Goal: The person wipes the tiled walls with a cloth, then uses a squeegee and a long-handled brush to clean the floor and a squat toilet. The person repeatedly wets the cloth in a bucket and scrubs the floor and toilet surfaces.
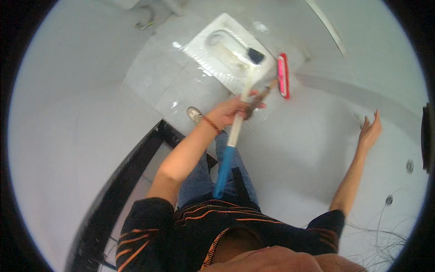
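My left hand [234, 110], with a reddish cord at the wrist, grips a long pole [234, 131] that is white above and blue at its lower end. The pole leads up to a dark block-shaped head [255, 56] over the white squat toilet pan [221, 74]. The same hand also holds a brownish handle, blurred, that runs towards a pink and red tool head [282, 76] beside the pan's right corner. Off to the right, my right hand [370, 131] is raised by the pale wall, fingers apart, near a small blurred fitting. Whether it touches the fitting cannot be told.
Wet grey tiles [170, 81] surround the pan. A black frame [125, 176] runs along the left beside my legs. Pale walls stand close on both sides, with a white strip [328, 27] at upper right and a hose-like pipe [149, 17] at upper left.
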Action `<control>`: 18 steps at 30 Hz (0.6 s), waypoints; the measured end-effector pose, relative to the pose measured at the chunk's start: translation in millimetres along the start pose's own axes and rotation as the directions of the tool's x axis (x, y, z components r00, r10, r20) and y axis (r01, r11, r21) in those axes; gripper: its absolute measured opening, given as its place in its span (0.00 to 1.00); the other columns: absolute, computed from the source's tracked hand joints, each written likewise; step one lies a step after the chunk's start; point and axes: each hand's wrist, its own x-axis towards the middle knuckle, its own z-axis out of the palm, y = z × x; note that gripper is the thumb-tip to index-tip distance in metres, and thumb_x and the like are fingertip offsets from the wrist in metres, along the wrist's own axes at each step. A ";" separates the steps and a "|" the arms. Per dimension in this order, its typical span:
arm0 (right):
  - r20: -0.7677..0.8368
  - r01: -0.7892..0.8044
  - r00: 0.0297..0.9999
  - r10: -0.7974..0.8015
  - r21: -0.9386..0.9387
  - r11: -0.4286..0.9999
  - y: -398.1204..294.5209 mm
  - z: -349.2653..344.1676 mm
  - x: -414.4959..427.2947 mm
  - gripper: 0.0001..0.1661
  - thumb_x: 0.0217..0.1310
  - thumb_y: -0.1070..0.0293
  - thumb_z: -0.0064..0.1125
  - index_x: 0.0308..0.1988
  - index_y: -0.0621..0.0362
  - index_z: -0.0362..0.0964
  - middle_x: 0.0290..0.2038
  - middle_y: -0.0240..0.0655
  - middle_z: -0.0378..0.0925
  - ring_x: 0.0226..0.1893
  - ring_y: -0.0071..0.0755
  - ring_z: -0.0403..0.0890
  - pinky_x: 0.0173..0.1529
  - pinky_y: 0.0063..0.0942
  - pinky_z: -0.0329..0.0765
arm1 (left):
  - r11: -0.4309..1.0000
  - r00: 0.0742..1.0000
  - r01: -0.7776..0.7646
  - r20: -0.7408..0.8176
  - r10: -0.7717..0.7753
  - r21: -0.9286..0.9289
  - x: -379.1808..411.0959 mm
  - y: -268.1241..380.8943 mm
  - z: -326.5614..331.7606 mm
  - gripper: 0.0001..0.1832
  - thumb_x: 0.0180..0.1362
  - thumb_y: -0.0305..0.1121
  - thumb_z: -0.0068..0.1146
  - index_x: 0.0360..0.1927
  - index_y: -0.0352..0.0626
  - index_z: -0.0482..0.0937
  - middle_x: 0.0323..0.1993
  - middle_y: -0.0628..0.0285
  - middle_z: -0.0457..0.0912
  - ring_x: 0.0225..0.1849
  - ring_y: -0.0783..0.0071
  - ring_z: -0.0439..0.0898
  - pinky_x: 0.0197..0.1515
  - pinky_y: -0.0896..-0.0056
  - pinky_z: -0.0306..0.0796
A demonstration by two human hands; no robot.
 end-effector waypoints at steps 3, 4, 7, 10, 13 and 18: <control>0.662 -0.617 0.740 0.120 0.596 0.514 -104.5 62.3 -68.5 0.31 0.54 0.50 0.49 0.52 0.59 0.58 0.40 0.40 0.71 0.35 0.34 0.74 0.37 0.31 0.71 | 1.000 0.991 -0.017 -0.134 0.017 -0.005 4.8 -9.6 38.9 0.30 0.52 0.21 0.44 0.59 0.51 0.51 0.43 0.48 0.72 0.18 0.86 0.65 0.17 0.89 0.62; 0.908 -0.911 0.411 0.081 0.405 0.080 -195.5 44.0 -69.1 0.37 0.52 0.43 0.48 0.52 0.59 0.57 0.36 0.39 0.72 0.28 0.31 0.74 0.31 0.27 0.71 | 0.995 0.991 -0.040 -0.124 0.050 0.087 7.1 -20.4 22.7 0.30 0.52 0.20 0.42 0.58 0.51 0.51 0.41 0.52 0.73 0.19 0.84 0.64 0.18 0.87 0.61; 0.903 -0.975 0.085 -0.420 -0.012 -0.223 -269.9 91.4 -72.9 0.25 0.52 0.49 0.48 0.37 0.62 0.66 0.26 0.37 0.72 0.18 0.30 0.69 0.18 0.25 0.68 | 0.997 0.993 -0.048 -0.108 0.055 0.063 1.6 -19.6 44.9 0.25 0.53 0.25 0.43 0.56 0.50 0.58 0.29 0.70 0.65 0.22 0.85 0.61 0.18 0.88 0.56; 0.974 -0.915 0.107 -0.201 0.017 -0.403 -318.6 115.0 -66.3 0.09 0.48 0.64 0.47 0.23 0.57 0.62 0.20 0.35 0.68 0.14 0.31 0.67 0.14 0.26 0.64 | 0.919 0.946 -0.160 -0.209 0.247 0.361 -62.7 9.4 28.9 0.24 0.53 0.38 0.50 0.54 0.48 0.61 0.26 0.72 0.66 0.21 0.85 0.61 0.19 0.87 0.56; 0.947 -0.963 -0.051 -0.316 -0.130 -0.236 -322.6 126.8 -59.1 0.11 0.56 0.66 0.46 0.25 0.55 0.53 0.17 0.32 0.59 0.16 0.26 0.64 0.22 0.22 0.69 | 0.484 0.681 -0.141 -0.270 0.681 0.864 -153.6 13.5 -5.2 0.23 0.49 0.43 0.54 0.47 0.43 0.68 0.23 0.67 0.70 0.22 0.80 0.67 0.21 0.80 0.63; 0.889 -0.988 -0.045 -0.456 -0.108 -0.114 -378.0 80.5 -41.6 0.07 0.49 0.76 0.45 0.26 0.56 0.55 0.16 0.33 0.61 0.16 0.26 0.64 0.22 0.20 0.67 | 0.334 0.105 0.509 -0.442 0.891 0.793 -305.6 -30.4 -85.5 0.09 0.47 0.34 0.50 0.31 0.41 0.73 0.26 0.51 0.76 0.31 0.53 0.75 0.31 0.61 0.68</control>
